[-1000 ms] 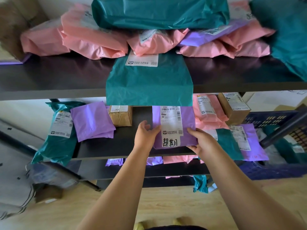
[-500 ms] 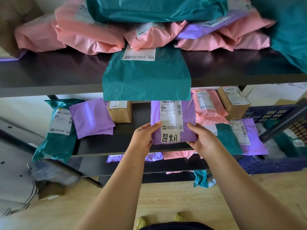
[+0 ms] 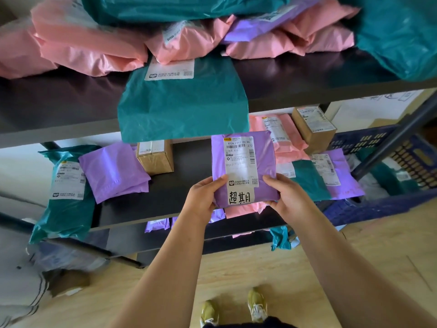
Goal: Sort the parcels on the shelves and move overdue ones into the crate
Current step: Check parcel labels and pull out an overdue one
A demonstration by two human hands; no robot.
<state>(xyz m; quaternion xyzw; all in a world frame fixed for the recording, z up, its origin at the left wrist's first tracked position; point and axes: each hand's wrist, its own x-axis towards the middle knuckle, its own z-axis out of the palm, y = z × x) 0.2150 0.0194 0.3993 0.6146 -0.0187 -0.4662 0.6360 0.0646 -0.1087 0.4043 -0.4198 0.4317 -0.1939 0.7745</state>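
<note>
A purple parcel (image 3: 264, 159) with a white label and handwritten black characters is held up in front of the middle shelf (image 3: 189, 181). My left hand (image 3: 203, 197) grips its lower left edge with the thumb on top. Its lower right edge is gripped by my right hand (image 3: 287, 196). The dark blue crate (image 3: 378, 207) stands at the right, past the shelf post, with parcels inside.
The top shelf (image 3: 59, 102) carries pink, teal and purple parcels; a teal parcel (image 3: 184, 107) hangs over its front edge. On the middle shelf lie a teal parcel (image 3: 68, 192), a purple one (image 3: 113, 171), two cardboard boxes (image 3: 156, 157) and more bags at right. Wooden floor below.
Both hands have lifted the purple parcel off the middle shelf and drawn it toward me, so its whole label now shows below the hanging teal parcel.
</note>
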